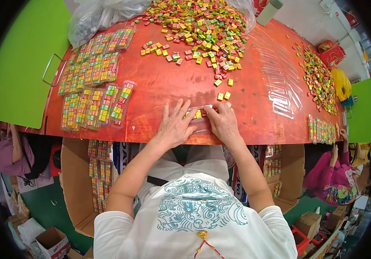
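Observation:
A narrow clear plastic tray (201, 107) lies near the table's front edge, between my hands. A few small yellow and red boxes (199, 114) sit in it, partly covered by fingers. My left hand (173, 124) is open, fingers spread flat over the tray's left end, with the thumb stretched toward the right. At the right end, my right hand (223, 122) has its fingers bent together over the tray beside the boxes; whatever they pinch is hidden. Just beyond the right hand lie two loose yellow boxes (224, 96).
A large heap of small coloured boxes (207, 30) covers the far middle of the red table (151, 82). Filled strips (122, 102) lie in rows at left; empty clear trays (280, 101) are stacked at right. A co-worker (332, 172) works at far right, near another heap (319, 77).

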`<state>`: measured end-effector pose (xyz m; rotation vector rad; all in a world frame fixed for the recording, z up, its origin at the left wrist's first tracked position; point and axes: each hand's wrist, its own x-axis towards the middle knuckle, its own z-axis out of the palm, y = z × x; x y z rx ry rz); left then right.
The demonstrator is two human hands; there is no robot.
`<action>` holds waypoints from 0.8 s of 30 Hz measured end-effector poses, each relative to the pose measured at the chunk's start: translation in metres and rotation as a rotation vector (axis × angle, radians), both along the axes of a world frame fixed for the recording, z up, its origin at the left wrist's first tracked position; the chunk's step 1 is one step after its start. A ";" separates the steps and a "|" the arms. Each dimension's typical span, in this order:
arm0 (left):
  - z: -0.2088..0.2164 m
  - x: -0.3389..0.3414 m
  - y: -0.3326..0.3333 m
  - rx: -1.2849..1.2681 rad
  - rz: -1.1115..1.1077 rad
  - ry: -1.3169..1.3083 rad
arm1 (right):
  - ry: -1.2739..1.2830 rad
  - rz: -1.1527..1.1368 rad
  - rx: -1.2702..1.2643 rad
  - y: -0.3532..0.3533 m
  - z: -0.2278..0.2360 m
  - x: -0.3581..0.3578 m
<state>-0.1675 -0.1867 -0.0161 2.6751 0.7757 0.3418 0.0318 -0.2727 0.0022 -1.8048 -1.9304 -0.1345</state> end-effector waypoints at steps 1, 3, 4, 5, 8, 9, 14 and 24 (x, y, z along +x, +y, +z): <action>-0.001 0.000 0.000 -0.002 0.002 -0.005 | -0.005 -0.005 -0.010 0.000 0.001 -0.001; -0.001 -0.002 0.001 -0.004 0.005 -0.010 | -0.009 -0.004 0.001 0.001 0.000 -0.002; 0.002 -0.003 0.003 -0.065 0.012 -0.047 | -0.014 -0.004 0.011 0.001 0.000 -0.003; 0.004 -0.004 0.005 -0.125 0.020 -0.083 | -0.012 -0.002 0.012 0.001 0.000 -0.004; -0.007 -0.016 0.026 -0.467 0.014 -0.498 | -0.046 -0.017 0.070 -0.002 0.004 -0.008; -0.004 -0.019 0.028 -0.464 0.017 -0.495 | -0.067 -0.012 0.032 -0.003 0.002 -0.007; 0.003 -0.032 0.033 -0.926 0.119 -0.824 | -0.087 0.012 -0.006 0.001 0.005 -0.005; -0.001 -0.014 0.004 -0.035 0.021 -0.110 | 0.014 0.012 -0.030 0.004 -0.012 -0.001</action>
